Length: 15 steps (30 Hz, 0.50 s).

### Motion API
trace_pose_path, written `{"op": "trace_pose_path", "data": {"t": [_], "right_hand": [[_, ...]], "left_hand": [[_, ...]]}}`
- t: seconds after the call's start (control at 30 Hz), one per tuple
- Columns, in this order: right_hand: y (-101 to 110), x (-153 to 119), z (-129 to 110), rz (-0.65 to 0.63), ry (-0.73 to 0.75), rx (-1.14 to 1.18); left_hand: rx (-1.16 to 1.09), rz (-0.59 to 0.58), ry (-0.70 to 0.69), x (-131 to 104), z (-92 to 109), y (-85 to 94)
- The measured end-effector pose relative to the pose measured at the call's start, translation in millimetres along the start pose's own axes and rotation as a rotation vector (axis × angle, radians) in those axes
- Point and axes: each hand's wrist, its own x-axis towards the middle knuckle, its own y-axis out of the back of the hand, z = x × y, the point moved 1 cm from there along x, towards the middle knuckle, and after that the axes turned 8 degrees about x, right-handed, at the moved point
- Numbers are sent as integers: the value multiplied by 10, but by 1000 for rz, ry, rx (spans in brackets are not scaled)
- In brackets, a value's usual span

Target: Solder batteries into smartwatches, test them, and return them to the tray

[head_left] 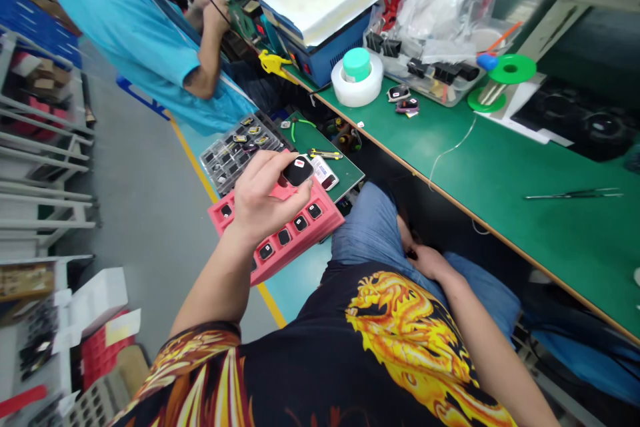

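Observation:
My left hand (263, 197) is closed on a black square watch-like module (299, 171) with a small white label, gripped by its edges between thumb and fingers. Below it lies a pink foam tray (300, 243) with several similar dark modules seated in its slots. My right hand (425, 259) rests low by my jeans, and its fingers are partly hidden, so what they do cannot be made out. Beyond the foam tray is a clear compartment box (213, 167) with small parts. A white labelled box (327, 177) and a yellow cutter (325, 154) lie beside the held module.
On the green bench (500, 180) stand a blue machine (320, 60), a tape roll (357, 83), a wire spool (511, 69), a bin of clips (445, 97) and tweezers (573, 195). A co-worker in a blue shirt (150, 47) is at the upper left. Shelves (45, 160) line the left.

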Motion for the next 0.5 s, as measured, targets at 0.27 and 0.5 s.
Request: {"op": "trace_pose_path", "data": {"t": [0.27, 0.5], "right_hand": [[197, -291, -421, 170, 24, 77], [727, -1089, -1281, 334, 499, 62]], "left_hand": [[-1017, -227, 693, -204, 169, -811], [-1520, -671, 1098, -253, 757, -1300]]}}
